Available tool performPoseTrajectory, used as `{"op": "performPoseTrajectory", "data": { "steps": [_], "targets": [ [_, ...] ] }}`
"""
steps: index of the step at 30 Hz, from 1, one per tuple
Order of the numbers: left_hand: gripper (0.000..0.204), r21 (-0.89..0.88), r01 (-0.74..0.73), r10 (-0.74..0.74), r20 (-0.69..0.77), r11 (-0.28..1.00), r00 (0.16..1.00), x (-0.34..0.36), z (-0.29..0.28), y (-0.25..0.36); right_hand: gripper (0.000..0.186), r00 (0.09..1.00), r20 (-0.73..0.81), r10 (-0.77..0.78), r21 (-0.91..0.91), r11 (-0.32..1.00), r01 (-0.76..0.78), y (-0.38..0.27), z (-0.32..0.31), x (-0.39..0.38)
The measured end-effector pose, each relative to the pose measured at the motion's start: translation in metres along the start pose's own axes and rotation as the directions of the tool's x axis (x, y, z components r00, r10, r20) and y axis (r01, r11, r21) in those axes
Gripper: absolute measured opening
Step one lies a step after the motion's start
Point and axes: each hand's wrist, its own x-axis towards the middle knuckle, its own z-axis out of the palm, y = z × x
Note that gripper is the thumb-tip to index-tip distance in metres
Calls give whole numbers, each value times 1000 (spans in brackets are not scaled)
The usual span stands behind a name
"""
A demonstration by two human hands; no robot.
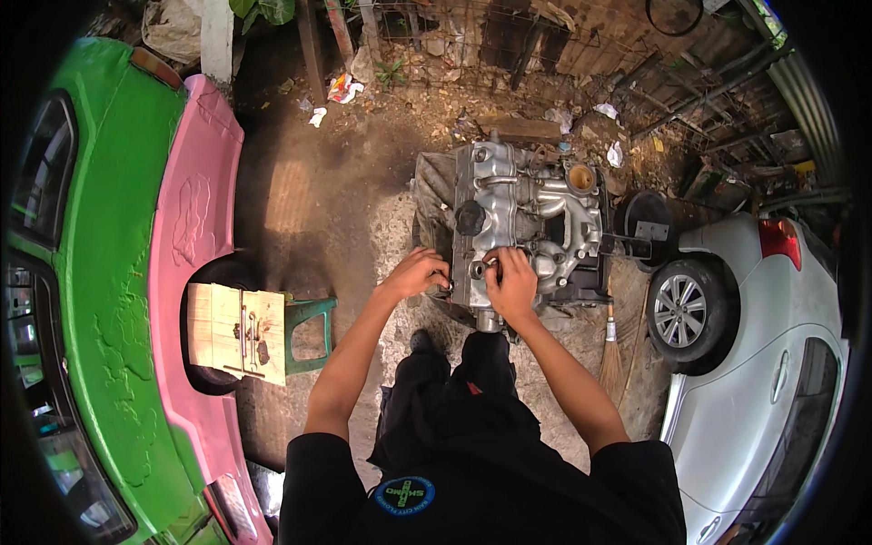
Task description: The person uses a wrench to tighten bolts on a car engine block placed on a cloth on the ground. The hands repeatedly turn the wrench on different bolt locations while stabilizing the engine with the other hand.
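Here, left hand (418,272) and right hand (514,282) curled at the engine (498,186); whether gripping, I couldn't tell. Nearer, a lettered badge (404,496) showed.

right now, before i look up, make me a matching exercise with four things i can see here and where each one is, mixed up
Things
1. left hand
2. right hand
3. metal hand tools
4. straw broom

Places
A. on the cardboard, off to the left
B. over the top of the engine, at its near end
C. between the engine and the silver car
D. at the engine's left edge

Pairs: 1-D, 2-B, 3-A, 4-C
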Motion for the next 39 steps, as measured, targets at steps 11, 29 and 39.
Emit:
{"op": "performPoseTrajectory", "data": {
  "steps": [11, 29, 39],
  "targets": [
    [27, -127, 203, -194, 77, 971, 978, -4, 16, 1, 12, 1000, -8, 15, -39, 999, -16, 2, 3, -1],
    [20, -605, 254, -555, -380, 754, 740, -38, 52, 56, 10, 999, -7, 31, 1, 1000, -31, -2, 2, -2],
    [19, -211, 256, -325, -439, 943, 838, -38, 64, 49, 10, 999, -19, 29, -14, 999, -29, -2, 1, -1]
  ]
}}
